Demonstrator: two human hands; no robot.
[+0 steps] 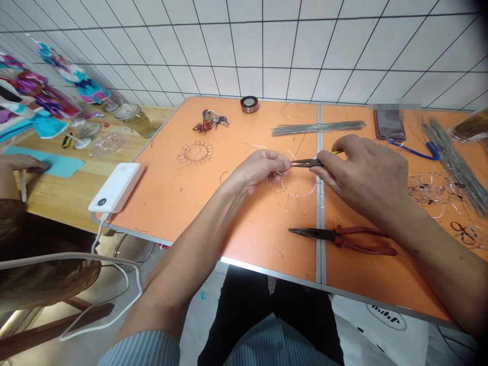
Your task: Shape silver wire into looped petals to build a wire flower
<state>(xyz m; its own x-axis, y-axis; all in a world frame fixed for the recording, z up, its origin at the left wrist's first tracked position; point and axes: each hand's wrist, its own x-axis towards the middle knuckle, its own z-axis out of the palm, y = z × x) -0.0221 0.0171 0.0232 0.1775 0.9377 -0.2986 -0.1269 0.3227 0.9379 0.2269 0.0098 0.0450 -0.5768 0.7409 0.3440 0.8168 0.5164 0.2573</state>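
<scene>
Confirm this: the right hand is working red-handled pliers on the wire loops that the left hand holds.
Wrong on one point: the pliers in the right hand are yellow-handled pliers, not red. The head view shows this, with the red-handled long-nose pliers lying on the orange table. The left hand does hold the wire loops.
</scene>
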